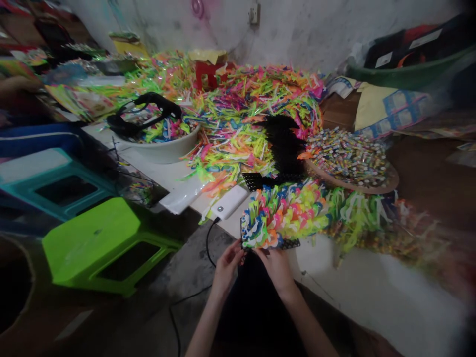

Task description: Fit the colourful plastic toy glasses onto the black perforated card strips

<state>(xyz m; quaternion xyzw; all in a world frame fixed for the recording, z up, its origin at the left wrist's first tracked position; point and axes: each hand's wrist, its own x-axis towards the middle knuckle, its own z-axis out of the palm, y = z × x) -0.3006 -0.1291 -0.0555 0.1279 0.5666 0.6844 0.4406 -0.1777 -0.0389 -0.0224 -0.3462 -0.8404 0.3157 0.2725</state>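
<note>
Close in front of me is a black perforated rack (292,244) packed with rows of small plastic pieces (282,215) in yellow, orange, blue, white and pink. My left hand (227,265) has its fingers pinched at the rack's near left corner. Along the near edge, my right hand (275,267) grips from below, its fingertips partly hidden. Whether a small piece is also between my fingers I cannot make out. Just beyond the rack lies a white power bank (229,202) with a black cable (208,243) plugged in.
Behind, a large heap of neon plastic pieces (238,144) covers the table. A black stack of racks (284,144) stands beside a round tray (392,181) of small parts. To the left are a white basin (163,151), a green stool (92,238) and a teal stool (67,183). A person's arm (18,87) shows far left.
</note>
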